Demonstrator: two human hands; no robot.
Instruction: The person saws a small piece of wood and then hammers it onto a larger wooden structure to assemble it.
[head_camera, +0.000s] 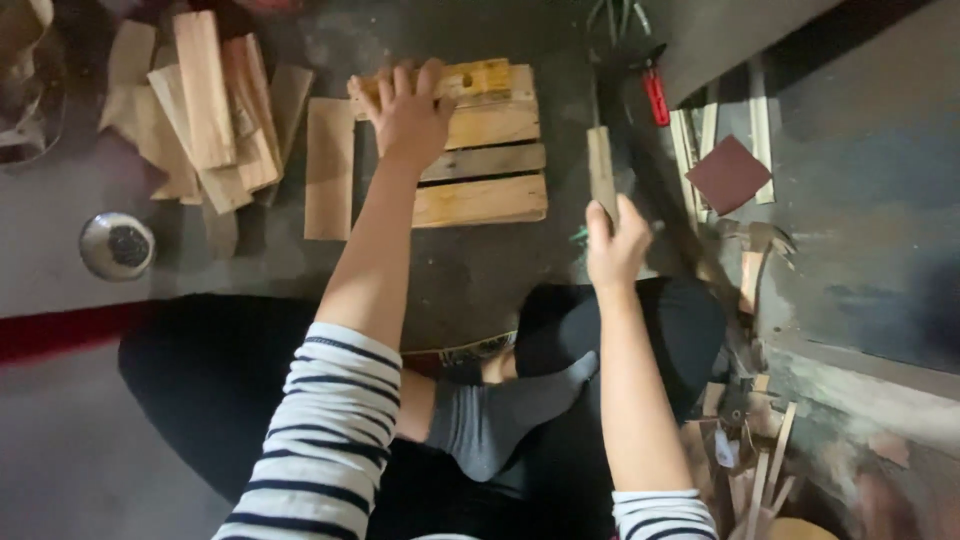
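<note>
While the person sits cross-legged on the floor (480, 270), the left hand (408, 108) is stretched well forward with the fingers spread, palm down, pressing flat on the far left corner of the slatted wooden panel (485, 150). That arm runs almost straight out from the striped sleeve (325, 440). The right hand (615, 245) sits nearer the body, just right of the panel, curled shut around the lower end of a narrow wooden strip (601, 165) that points away from the person, standing a bit off the panel's right edge, not touching it as far as I can see.

Room-wise: a single loose plank (330, 168) lies just left of the panel, and further left there's a messy pile of wood offcuts (205, 115). Near side of the panel is bare floor up to the knees. Right of the panel it gets cramped, with thin sticks (700, 140), a dark red sandpaper square (728, 174) and a red-handled tool (655, 95).

The panel itself is pale raw wood, four or so slats across with dark gaps between them, and the farthest slat has a small round hole.
</note>
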